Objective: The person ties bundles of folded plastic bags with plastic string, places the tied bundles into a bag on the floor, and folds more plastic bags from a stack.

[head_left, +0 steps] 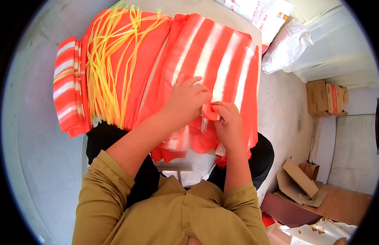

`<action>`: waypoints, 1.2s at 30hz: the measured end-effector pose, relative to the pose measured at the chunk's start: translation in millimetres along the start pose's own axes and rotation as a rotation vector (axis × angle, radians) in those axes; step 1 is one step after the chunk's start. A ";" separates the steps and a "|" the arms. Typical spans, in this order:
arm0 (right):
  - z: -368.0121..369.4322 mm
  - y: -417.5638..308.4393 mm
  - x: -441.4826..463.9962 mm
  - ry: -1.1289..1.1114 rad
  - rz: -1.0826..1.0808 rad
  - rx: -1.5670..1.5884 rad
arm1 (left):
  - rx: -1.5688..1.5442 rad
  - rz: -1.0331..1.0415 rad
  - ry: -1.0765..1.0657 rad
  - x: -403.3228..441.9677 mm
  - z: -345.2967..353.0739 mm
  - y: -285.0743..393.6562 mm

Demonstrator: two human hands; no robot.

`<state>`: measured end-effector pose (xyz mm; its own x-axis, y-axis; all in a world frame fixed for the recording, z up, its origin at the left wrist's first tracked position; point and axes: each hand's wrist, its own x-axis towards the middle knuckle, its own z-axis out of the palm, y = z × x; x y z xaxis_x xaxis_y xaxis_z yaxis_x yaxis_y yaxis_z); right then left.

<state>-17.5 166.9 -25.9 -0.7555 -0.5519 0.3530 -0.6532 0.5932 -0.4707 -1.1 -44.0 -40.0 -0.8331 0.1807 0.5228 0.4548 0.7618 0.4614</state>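
Observation:
A stack of red-and-white striped plastic bags (224, 57) lies in front of me, its near edge ragged and bunched. My right hand (230, 126) pinches a curled red-and-white bit of plastic bag (210, 112) above the stack. My left hand (189, 100) is just left of that curl, fingers spread over the stripes; whether its thumb grips the curl I cannot tell. Left of the stack, a bundle of yellow plastic strips (116, 65) is draped over more red plastic (150, 45). A folded striped bundle (68, 87), tied with a yellowish band, sits at the far left.
A pale table edge (258, 77) runs along the stack's right side. White sacks (286, 45) stand beyond it. On the right are a closed cardboard box (326, 98), an opened carton (301, 183) and a brown board (340, 204). My knees are under the near edge.

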 end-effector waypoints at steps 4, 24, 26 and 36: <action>13.4 5.5 6.5 0.127 0.447 0.477 | -0.242 -0.148 0.277 7.7 -22.6 4.6; -17.9 -24.5 37.0 0.163 0.608 0.764 | 0.073 0.037 -0.194 -11.9 12.0 21.7; -18.1 -23.7 37.1 0.158 0.604 0.767 | 0.056 0.029 -0.182 -11.0 17.4 20.5; -15.0 -6.7 25.7 0.096 0.628 0.790 | -0.061 0.074 -0.174 -9.8 12.7 19.6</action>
<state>-33.3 157.6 -1.5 -0.9746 -0.2028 -0.0952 0.0577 0.1834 -0.9813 12.0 -23.0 -45.2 -0.8361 0.3437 0.4276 0.5307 0.7043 0.4716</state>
